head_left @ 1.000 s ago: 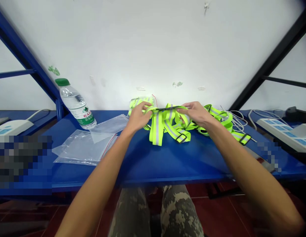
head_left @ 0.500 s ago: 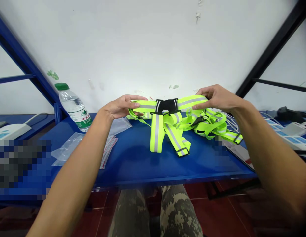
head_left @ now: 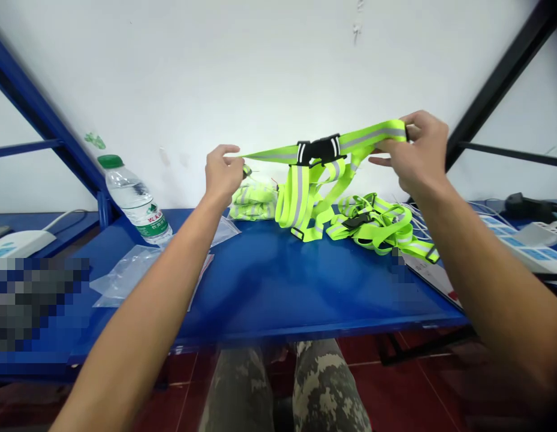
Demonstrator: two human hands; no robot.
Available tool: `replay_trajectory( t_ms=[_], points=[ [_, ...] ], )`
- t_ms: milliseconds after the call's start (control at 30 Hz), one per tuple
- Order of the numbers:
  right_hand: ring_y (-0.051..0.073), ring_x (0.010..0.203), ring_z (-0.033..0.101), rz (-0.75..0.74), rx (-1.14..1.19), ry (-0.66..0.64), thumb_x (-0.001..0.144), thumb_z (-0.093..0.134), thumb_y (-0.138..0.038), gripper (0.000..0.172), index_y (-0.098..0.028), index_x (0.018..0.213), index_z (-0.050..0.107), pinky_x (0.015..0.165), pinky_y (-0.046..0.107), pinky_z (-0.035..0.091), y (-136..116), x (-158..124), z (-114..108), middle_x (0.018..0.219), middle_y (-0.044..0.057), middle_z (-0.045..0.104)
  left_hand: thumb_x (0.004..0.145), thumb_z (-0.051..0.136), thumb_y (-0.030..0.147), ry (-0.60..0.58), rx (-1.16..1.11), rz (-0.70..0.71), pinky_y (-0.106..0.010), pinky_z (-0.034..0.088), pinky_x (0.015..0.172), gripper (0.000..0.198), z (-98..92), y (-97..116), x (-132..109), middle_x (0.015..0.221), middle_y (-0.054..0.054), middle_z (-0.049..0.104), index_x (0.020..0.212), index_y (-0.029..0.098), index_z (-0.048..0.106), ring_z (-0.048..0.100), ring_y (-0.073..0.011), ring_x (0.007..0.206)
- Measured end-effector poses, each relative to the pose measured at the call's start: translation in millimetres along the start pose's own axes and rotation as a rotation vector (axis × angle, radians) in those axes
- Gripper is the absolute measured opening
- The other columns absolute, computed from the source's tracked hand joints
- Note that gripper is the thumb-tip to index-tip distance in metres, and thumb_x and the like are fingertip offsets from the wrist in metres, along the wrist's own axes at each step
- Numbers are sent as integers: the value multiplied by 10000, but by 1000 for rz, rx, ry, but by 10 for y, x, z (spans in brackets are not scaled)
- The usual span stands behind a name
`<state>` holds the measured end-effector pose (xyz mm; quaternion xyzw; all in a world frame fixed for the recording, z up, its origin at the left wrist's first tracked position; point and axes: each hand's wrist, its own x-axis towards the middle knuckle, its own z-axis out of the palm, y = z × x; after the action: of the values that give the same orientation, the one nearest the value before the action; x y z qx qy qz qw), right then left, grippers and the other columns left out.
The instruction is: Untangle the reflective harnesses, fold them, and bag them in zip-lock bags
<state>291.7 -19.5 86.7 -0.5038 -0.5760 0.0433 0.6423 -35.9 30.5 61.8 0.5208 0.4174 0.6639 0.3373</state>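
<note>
A neon yellow reflective strap harness (head_left: 300,192) with a grey stripe and a fastened black buckle (head_left: 322,150) is stretched between my hands above the table. My left hand (head_left: 225,174) pinches its left end. At the other end, my right hand (head_left: 419,147) grips the band between thumb and fingers. Loops of strap hang below the buckle. Another reflective harness (head_left: 377,225) lies tangled on the table under my right hand. Behind my left hand sits a folded bundle of reflective straps (head_left: 253,203).
On the blue table (head_left: 278,288) are clear plastic bags (head_left: 129,270) and a water bottle (head_left: 137,201) with a green cap at the left. A flat device (head_left: 428,273), white cables and a power strip (head_left: 525,240) lie at the right. Behind is a white wall.
Both hands have risen, the right one higher and further right, lifting the harness off the table. Its hanging loops have come up, and the folded bundle behind shows more.
</note>
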Motion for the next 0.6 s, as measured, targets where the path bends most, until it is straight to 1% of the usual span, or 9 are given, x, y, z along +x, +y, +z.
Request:
replay_trajectory(
  t_ms=[67, 100, 133, 200, 267, 367, 433, 500, 600],
  points=[
    [157, 865, 688, 154, 244, -144, 895, 451, -15, 218, -117, 1060, 550, 642, 311, 491, -26, 11, -12, 1108, 161, 664, 695, 562, 28, -18, -172, -175, -328, 584, 747, 364, 27, 104, 24, 891, -77, 655, 1037, 152, 570, 674, -191, 821],
    [156, 895, 691, 220, 329, -215, 908, 360, 12, 261, -113, 1040, 549, 668, 316, 502, -32, 16, -30, 1115, 168, 658, 694, 550, 28, -60, -250, -267, -322, 588, 729, 355, 17, 149, 41, 861, -81, 653, 1032, 136, 566, 675, -183, 785],
    [145, 898, 689, 282, 392, -258, 910, 294, 26, 301, -110, 978, 553, 688, 315, 507, -30, 24, -54, 1082, 165, 662, 697, 542, 34, -112, -311, -344, -307, 589, 704, 334, -9, 184, 58, 823, -79, 647, 1017, 124, 570, 671, -172, 744],
    [101, 772, 666, 411, 478, -270, 909, 249, 30, 343, -133, 812, 536, 661, 287, 496, 0, 42, -109, 875, 125, 659, 705, 555, 69, -225, -344, -445, -271, 579, 622, 283, -103, 216, 81, 716, -55, 607, 980, 123, 595, 634, -142, 625],
    [52, 535, 537, 506, 525, -284, 899, 276, 34, 361, -181, 687, 474, 543, 260, 435, 55, 60, -158, 625, 46, 547, 694, 618, 125, -334, -270, -496, -250, 537, 503, 272, -229, 208, 70, 591, -8, 520, 966, 145, 629, 535, -111, 472],
    [24, 353, 253, 588, 467, -377, 929, 304, -34, 381, -236, 617, 386, 430, 304, 293, 138, 73, -187, 470, -47, 345, 657, 733, 216, -551, -83, -543, -228, 399, 346, 326, -392, 170, -18, 481, 46, 397, 978, 180, 688, 326, -64, 327],
    [17, 326, 181, 588, 339, -434, 986, 293, -159, 403, -257, 596, 315, 426, 329, 240, 166, 73, -172, 437, -73, 268, 594, 809, 219, -729, 88, -569, -223, 302, 303, 401, -429, 156, -92, 458, 51, 413, 984, 197, 716, 272, -52, 303],
    [5, 320, 177, 490, 251, -499, 1021, 235, -277, 447, -265, 574, 238, 439, 336, 212, 157, 68, -155, 415, -79, 206, 487, 867, 156, -882, 310, -571, -230, 259, 300, 505, -402, 169, -146, 479, 29, 500, 970, 217, 734, 334, -73, 305],
    [-8, 338, 165, 344, 337, -530, 1023, 174, -328, 483, -259, 546, 216, 453, 327, 205, 64, 39, -180, 404, -79, 161, 433, 892, 153, -968, 598, -450, -252, 301, 346, 484, -294, 251, -172, 535, -10, 589, 890, 208, 741, 462, -126, 357]
  ],
)
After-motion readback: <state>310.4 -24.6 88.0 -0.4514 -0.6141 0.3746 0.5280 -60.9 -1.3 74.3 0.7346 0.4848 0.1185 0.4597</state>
